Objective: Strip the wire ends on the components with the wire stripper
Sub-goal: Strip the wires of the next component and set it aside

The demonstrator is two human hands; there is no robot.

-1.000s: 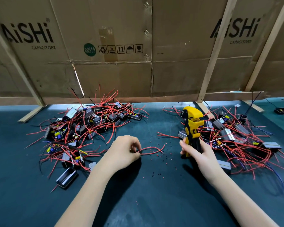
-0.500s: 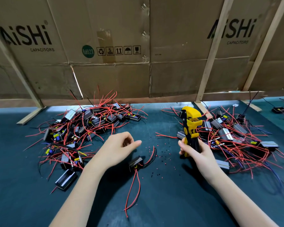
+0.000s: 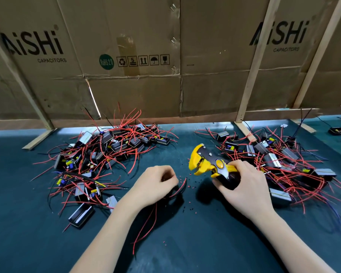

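Left of both grips, a pile of components (image 3: pixel 110 154) sprawls on the dark mat (image 3: pixel 18 233). The left hand (image 3: pixel 154 184) curls round a component's red wire (image 3: pixel 180 187), its end raised; just right, the right hand (image 3: pixel 244 186) grasps the yellow wire stripper (image 3: pixel 207 163), head tilted toward the wire. Beyond lies a second pile (image 3: pixel 280 160).

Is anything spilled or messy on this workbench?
Yes: tiny red and black specks lie scattered on the dark mat between the left hand and the wire stripper, likely stripped insulation. Otherwise nothing looks damaged.
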